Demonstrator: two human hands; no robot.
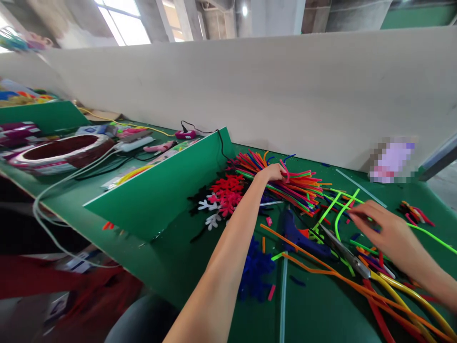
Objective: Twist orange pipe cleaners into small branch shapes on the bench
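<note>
Now, left grip (pixel 273 172) clamps bundled pipe cleaners (pixel 296 186); right grip (pixel 378 228) hangs open above scissors (pixel 346 252).

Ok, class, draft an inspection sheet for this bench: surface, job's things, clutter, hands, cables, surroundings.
surface: green bench with a green divider board.
job's things: pipe cleaner bundle, loose pipe cleaners, scissors.
clutter: red felt snowflakes, blue felt pieces, blue glue gun.
hands: left hand holds the bundle; right hand sits above the loose pipe cleaners.
cables: white cord, black cord.
surroundings: white partition, window.
</note>
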